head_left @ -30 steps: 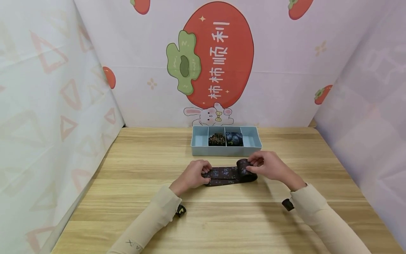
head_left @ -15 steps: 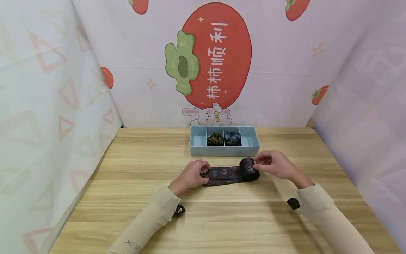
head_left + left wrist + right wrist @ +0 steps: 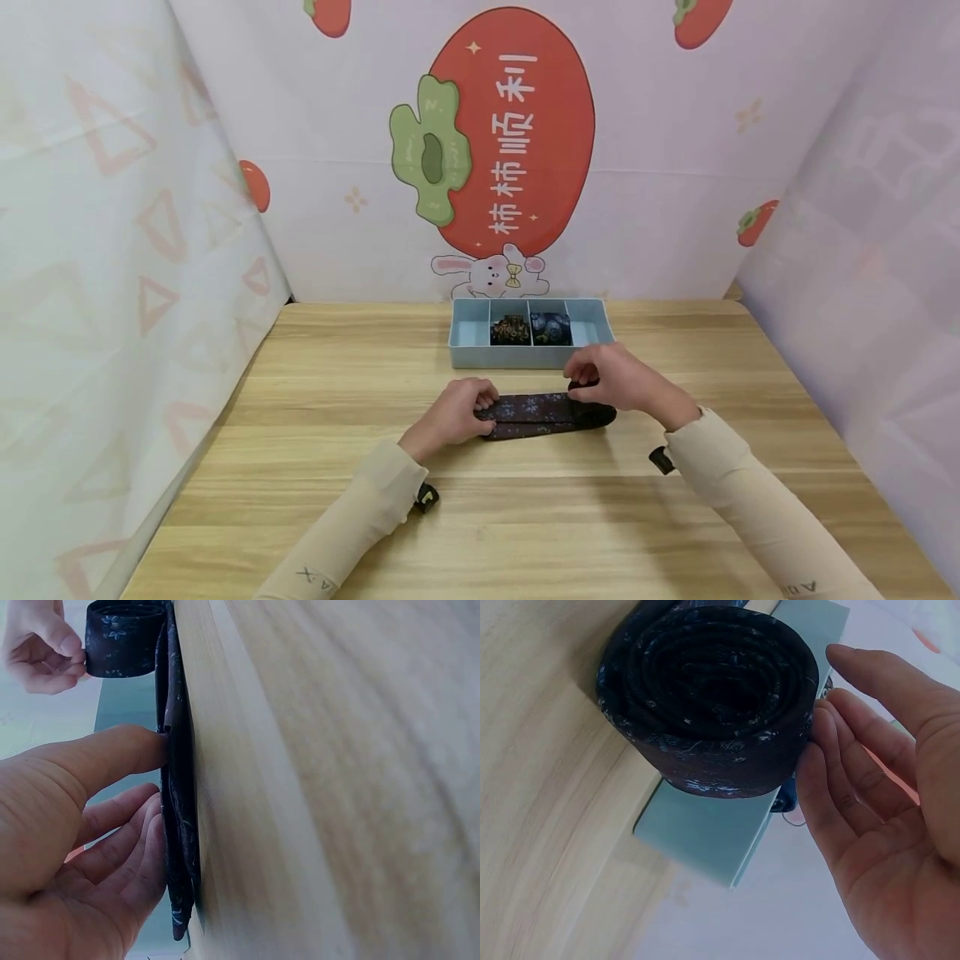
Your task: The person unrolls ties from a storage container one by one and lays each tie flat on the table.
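A dark brown necktie with small blue flowers lies doubled on the table, its right end wound into a roll. My left hand rests at the flat left end; in the left wrist view the thumb and fingertips press down on the layers. Over the roll is my right hand, hiding part of it in the head view. From the right wrist, the fingers touch the outer turn, while the thumb stands at its side, not wrapped round it.
Behind the necktie stands a light blue box with several compartments. Its middle two hold a rolled black-and-gold tie and a rolled blue patterned tie. A printed cloth hangs at the back of the wooden table.
My right hand first shifted right with the roll, then came back left and up over its top. The left hand has stayed on the flat end.
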Action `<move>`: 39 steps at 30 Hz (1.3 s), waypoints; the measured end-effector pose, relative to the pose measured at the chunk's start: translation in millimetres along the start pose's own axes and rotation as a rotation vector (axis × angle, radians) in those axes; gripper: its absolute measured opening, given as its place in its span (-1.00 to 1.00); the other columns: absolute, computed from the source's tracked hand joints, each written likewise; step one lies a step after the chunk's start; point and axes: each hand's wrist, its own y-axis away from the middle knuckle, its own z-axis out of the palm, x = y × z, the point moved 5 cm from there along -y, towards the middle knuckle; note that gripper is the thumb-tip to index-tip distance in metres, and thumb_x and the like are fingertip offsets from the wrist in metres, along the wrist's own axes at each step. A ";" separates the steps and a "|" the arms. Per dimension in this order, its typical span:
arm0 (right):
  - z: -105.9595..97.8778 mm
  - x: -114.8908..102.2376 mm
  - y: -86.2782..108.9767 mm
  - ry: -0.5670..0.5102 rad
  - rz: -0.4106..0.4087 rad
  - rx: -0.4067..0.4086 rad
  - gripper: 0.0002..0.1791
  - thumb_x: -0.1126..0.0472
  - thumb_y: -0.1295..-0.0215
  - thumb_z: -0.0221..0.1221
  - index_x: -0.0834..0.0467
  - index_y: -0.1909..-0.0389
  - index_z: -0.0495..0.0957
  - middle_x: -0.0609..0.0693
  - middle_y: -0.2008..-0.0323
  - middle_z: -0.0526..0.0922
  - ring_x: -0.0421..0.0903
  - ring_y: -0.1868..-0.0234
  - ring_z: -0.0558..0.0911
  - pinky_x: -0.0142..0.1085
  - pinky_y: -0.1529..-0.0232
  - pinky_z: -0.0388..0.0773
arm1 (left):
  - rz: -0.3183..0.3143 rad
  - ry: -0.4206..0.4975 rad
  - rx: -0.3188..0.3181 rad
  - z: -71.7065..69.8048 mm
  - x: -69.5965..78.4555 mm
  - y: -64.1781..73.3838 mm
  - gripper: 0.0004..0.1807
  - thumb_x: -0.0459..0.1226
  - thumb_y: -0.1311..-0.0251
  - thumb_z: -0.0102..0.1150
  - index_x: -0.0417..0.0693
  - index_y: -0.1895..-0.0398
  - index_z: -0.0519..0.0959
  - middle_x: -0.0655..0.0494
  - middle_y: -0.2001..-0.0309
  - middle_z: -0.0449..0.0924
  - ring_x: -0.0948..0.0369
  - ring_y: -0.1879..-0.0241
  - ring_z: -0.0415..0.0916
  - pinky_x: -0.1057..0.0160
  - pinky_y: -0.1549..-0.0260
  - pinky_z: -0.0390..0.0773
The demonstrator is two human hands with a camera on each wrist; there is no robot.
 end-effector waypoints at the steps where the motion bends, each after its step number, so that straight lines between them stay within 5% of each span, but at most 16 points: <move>1: 0.2 0.9 0.8 0.012 0.001 0.002 -0.81 0.27 -0.27 0.47 0.14 0.12 0.76 0.03 0.19 0.79 -0.20 0.22 0.72 -0.25 0.14 0.76 | 0.000 0.001 -0.001 0.2 0.2 -0.2 -0.62 -0.41 -0.04 0.54 -0.25 0.03 0.69 -0.04 0.10 0.74 0.19 0.17 0.63 0.27 0.07 0.69; 26: 3.1 23.4 36.2 0.039 0.097 0.077 -0.80 0.21 -0.23 0.51 0.15 0.18 0.73 -0.05 0.26 0.75 -0.16 0.23 0.71 -0.05 0.11 0.77 | -0.024 0.004 -0.037 -17.5 -18.0 14.7 -0.61 -0.41 -0.10 0.54 -0.25 -0.01 0.68 -0.03 0.05 0.74 0.20 0.10 0.64 0.18 0.00 0.71; 39: 3.2 -2.4 16.8 0.047 0.012 0.011 -0.71 0.23 -0.25 0.49 0.24 0.06 0.75 0.09 0.15 0.79 -0.05 0.17 0.77 -0.14 0.09 0.77 | -0.042 -0.006 -0.044 -14.2 -17.9 15.5 -0.62 -0.41 -0.10 0.54 -0.23 0.00 0.68 -0.01 0.07 0.73 0.22 0.12 0.63 0.18 0.00 0.70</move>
